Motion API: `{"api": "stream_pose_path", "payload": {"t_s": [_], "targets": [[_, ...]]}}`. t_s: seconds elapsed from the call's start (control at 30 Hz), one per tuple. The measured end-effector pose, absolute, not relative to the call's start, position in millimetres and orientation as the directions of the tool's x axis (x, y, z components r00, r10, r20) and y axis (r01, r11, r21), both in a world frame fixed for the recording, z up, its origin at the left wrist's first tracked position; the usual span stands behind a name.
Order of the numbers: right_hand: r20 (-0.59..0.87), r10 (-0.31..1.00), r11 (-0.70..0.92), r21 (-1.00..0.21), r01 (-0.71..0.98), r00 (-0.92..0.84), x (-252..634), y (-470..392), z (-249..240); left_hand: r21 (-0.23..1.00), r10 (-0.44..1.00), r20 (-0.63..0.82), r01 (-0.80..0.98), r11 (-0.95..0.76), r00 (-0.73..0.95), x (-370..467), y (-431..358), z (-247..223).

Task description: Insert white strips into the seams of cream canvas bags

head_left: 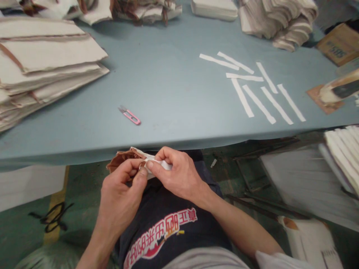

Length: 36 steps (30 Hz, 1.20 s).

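Both hands meet over my lap, just off the table's front edge. Between the fingertips of my left hand [123, 186] is pinched a folded brown and white cloth piece [121, 158]. From the other side, my right hand [178, 172] grips the white part of the same piece with thumb and forefinger. Fingers cover much of it, and I cannot tell whether the white part is a separate strip. On the table beyond lie pink-handled thread snips [131, 115], apart from both hands. Several loose white strips [244, 98] are spread to the right.
Stacked white cloth pieces with brown edges [53, 52] cover the table's [157, 82] left side. More bundles [275, 16] line the back. A cardboard box [340, 45] stands at far right. White stacked material [343, 149] rises right of me; a black cord [54, 218] lies on the floor.
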State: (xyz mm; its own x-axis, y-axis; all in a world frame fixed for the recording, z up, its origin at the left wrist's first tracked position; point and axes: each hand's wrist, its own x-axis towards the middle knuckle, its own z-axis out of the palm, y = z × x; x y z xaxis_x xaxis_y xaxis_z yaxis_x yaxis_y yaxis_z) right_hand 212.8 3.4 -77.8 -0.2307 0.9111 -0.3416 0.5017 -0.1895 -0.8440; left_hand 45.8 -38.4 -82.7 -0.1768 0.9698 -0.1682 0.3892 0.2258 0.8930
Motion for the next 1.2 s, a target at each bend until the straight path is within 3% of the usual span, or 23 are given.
{"api": "stream_pose_path", "payload": {"t_s": [0.13, 0.33, 0.53, 0.67, 0.8, 1.07, 1.2], "targets": [[-0.384, 0.876, -0.238, -0.870, 0.431, -0.292, 214, 5, -84, 0.884, 0.981, -0.083, 0.442, 0.153, -0.175, 52, -44, -90], [-0.410, 0.822, -0.213, -0.865, 0.454, -0.396, 221, 13, -95, 0.866, 0.984, -0.016, 0.490, 0.103, -0.177, 48, -51, -101], [-0.220, 0.734, -0.097, -0.970, 0.222, -0.643, 222, 20, -105, 0.842, 0.994, 0.028, 0.538, 0.033, -0.105, 54, -43, -87], [-0.040, 0.830, -0.019, -0.999, 0.042, -0.556, 208, 9, -111, 0.837, 0.973, 0.143, 0.546, -0.023, -0.179, 62, -42, -88], [-0.007, 0.867, 0.024, -0.998, 0.057, -0.498, 195, 2, -114, 0.836, 0.963, 0.202, 0.544, -0.074, -0.180, 60, -39, -90], [-0.071, 0.894, 0.048, -0.966, 0.254, -0.443, 214, 32, -97, 0.899, 0.993, 0.108, 0.421, -0.120, 0.053, 37, -7, -54], [0.133, 0.898, 0.219, -0.962, 0.162, -0.420, 233, 46, -65, 0.907, 0.980, 0.092, 0.392, -0.156, 0.176, 29, 2, -33]]}}
